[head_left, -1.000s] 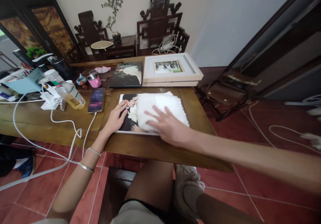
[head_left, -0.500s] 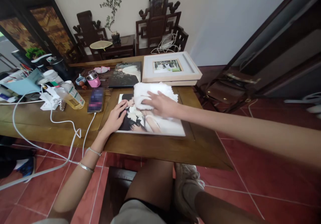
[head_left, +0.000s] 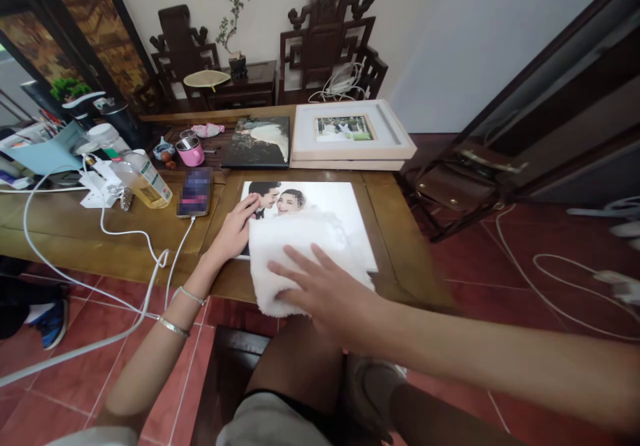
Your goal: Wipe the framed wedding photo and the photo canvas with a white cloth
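A large photo print (head_left: 330, 203) of a couple lies flat on the wooden table (head_left: 400, 233). My right hand (head_left: 320, 286) lies flat with spread fingers on a white towel (head_left: 290, 246), which covers the print's near edge and hangs over the table's front edge. At the print's left edge rests my left hand (head_left: 235, 229), fingers stretched out, pressing the print down. Two thin bracelets circle my left wrist.
Behind the print lie a dark photo panel (head_left: 257, 143) and a stacked white picture frame (head_left: 350, 133). To the left are a phone (head_left: 195, 193) on a white cable, a bottle (head_left: 145, 179), a pink cup (head_left: 191, 151) and clutter. Carved chairs stand at the wall.
My right hand dragged the towel from the print's far edge toward me, down to its near edge. The upper part of the photo is now uncovered. My left hand stayed put.
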The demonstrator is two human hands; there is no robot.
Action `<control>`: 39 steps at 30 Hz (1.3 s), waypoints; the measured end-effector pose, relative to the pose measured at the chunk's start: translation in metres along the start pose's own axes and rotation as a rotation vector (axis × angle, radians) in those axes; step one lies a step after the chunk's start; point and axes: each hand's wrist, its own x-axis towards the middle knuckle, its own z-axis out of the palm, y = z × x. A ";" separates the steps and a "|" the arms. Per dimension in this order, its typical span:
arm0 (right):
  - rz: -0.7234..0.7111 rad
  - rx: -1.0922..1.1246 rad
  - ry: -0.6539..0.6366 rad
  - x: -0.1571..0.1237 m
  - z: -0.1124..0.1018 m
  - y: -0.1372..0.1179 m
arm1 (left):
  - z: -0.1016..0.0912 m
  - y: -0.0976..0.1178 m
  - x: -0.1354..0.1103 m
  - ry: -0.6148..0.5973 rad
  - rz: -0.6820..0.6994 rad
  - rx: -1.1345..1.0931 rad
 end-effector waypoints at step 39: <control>0.220 0.169 0.147 0.099 -0.066 0.119 | 0.000 0.014 -0.003 0.096 -0.001 0.011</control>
